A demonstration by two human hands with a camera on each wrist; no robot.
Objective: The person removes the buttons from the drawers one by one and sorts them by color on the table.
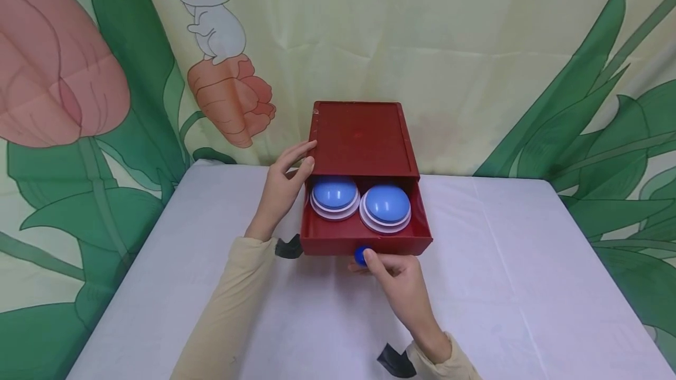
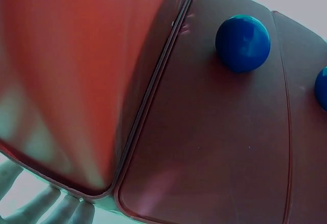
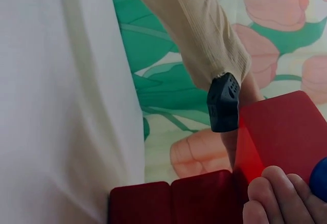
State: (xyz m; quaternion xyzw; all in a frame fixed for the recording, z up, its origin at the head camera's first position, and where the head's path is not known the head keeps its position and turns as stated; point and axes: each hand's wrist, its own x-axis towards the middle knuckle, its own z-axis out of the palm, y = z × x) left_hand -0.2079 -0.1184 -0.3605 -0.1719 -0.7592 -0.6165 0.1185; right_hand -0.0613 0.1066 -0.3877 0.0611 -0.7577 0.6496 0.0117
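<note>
At the table's centre, a red drawer box is steadied by the left hand, whose straight fingers are pressed flat against its nine o'clock side. The blue knob of the pulled-out drawer is pinched at six o'clock by the right hand. Two blue domes on white rims are held inside the drawer.

I sit at a table draped in a white cloth, and behind it hangs a pale yellow backdrop printed with green leaves, a pink tulip at upper left and a white rabbit on an orange flower.
</note>
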